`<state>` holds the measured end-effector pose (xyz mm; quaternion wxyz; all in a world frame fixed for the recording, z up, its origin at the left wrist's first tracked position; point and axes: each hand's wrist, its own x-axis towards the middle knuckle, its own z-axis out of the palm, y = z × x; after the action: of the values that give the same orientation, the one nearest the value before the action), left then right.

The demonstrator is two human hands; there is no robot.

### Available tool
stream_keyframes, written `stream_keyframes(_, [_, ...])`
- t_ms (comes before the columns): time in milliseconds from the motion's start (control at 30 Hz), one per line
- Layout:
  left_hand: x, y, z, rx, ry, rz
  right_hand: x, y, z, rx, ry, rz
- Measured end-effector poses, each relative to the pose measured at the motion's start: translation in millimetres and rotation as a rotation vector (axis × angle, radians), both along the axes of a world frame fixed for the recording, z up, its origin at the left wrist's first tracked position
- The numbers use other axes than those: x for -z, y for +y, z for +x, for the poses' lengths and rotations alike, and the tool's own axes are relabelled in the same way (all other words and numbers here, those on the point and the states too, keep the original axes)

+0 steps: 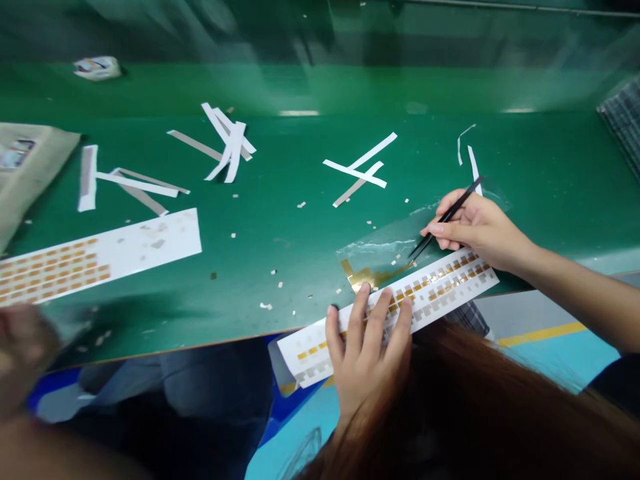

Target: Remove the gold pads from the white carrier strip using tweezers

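Note:
My left hand (370, 347) lies with fingers spread flat on a long white sheet (310, 340), which carries rows of small amber and grey pieces and juts past the table edge. Black tweezers (450, 212) are pinched in my right hand (480, 230), above the sheet's far side. Their tips point down at a clear film (385, 247) lying just beyond the sheet. An amber strip (370, 277) sits at the film's near edge, close to my left fingertips. Whether the tweezers grip anything is too small to tell. Long brown hair (465, 400) covers the area below the sheet.
At the left, a co-worker's blurred hand (25, 353) is by a second white sheet (155, 240) with amber pieces. White and grey paper strips (233, 150) and tiny scraps lie scattered on the green table (280, 220). A beige cloth-like item (45, 153) is far left.

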<state>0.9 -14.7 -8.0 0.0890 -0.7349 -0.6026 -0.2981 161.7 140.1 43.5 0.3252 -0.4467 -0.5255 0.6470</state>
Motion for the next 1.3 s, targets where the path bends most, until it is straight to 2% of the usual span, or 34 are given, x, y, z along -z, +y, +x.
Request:
stream_keyframes(200, [0.1,0,0,0.001,-0.002,0.001,-2.0,19,-7,-0.183,-0.061,-0.024])
stream_keyframes(467, [0.6,0,0,0.002,0.0,0.001,1.7,30,-10,-0.311,-0.02,-0.009])
stream_keyframes(633, [-0.1,0,0,0.002,-0.007,0.001,3.1,35,-11,-0.328,0.009,-0.065])
stream_keyframes(1300, [0.4,2,-2,0.013,0.002,0.003,2.4,36,-16,-0.315,-0.03,-0.082])
